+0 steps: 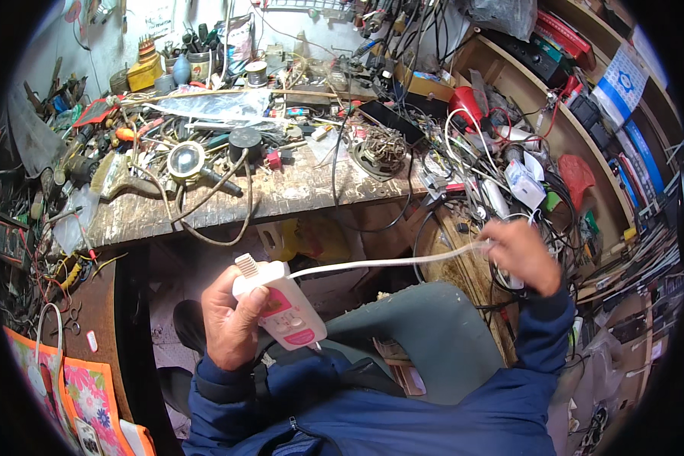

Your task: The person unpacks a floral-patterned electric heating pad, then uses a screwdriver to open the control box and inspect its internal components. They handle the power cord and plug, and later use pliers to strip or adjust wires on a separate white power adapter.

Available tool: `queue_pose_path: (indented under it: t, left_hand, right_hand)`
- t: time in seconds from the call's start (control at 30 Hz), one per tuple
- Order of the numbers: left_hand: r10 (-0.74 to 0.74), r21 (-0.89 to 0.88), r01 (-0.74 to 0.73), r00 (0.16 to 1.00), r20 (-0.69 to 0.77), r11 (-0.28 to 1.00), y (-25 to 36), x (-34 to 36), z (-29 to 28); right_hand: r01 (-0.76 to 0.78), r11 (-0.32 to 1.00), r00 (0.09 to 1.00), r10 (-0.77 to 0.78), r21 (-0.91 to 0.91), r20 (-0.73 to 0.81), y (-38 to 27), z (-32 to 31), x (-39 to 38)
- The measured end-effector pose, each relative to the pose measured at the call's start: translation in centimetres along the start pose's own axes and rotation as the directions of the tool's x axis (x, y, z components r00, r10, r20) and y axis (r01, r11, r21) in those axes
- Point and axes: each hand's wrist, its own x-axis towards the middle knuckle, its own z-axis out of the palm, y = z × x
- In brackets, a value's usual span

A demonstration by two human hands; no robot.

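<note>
My left hand (230,321) is closed around a white box-shaped device (305,310) with pink labels, its thumb lying across the near face. A ribbed white piece (246,264) sticks out at the device's upper left end. From the upper edge of the device a white cable (387,263) runs to the right, almost straight. My right hand (523,257), slightly blurred, has its fingers closed on that cable above the right side of my lap. The device is tilted and held in the air over my lap.
Ahead stands a worn wooden workbench (296,185) crowded with tools, a round-faced magnifier (186,159), coiled wire (384,152) and a dark flat panel (391,121). Shelves (509,64) with tangled cables rise at the right. A floral cloth (91,391) and scissors (73,319) lie at the left.
</note>
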Motion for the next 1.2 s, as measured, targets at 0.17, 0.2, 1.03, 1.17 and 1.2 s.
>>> queue_pose_path:
  t: [0.17,0.2,1.03,1.17,1.2]
  left_hand:
    - [-0.008,0.042,0.003,0.995,0.103,0.999,-0.5,-0.4,1.2]
    - [0.0,0.071,-0.011,0.988,0.157,0.997,-0.9,-0.4,1.2]
    - [-0.137,0.37,0.004,0.933,0.333,0.929,3.1,0.3,3.6]
    - [0.193,0.221,-0.236,0.961,0.2,0.946,4.0,1.3,-1.0]
    - [0.213,0.191,-0.254,0.954,0.211,0.948,4.5,1.5,-2.6]
  right_hand:
    - [-0.474,0.866,0.836,0.385,-0.16,-0.392,12.2,-4.3,-2.0]
    - [-0.601,0.773,0.773,0.498,-0.203,-0.393,13.6,-4.9,-2.5]
    - [-0.088,0.703,0.403,0.673,0.705,-0.62,25.4,-8.8,1.1]
    - [-0.523,0.8,0.448,0.552,0.295,-0.703,30.4,-3.7,-3.8]
    - [-0.527,0.838,0.526,0.449,0.138,-0.722,27.8,-2.7,-4.2]
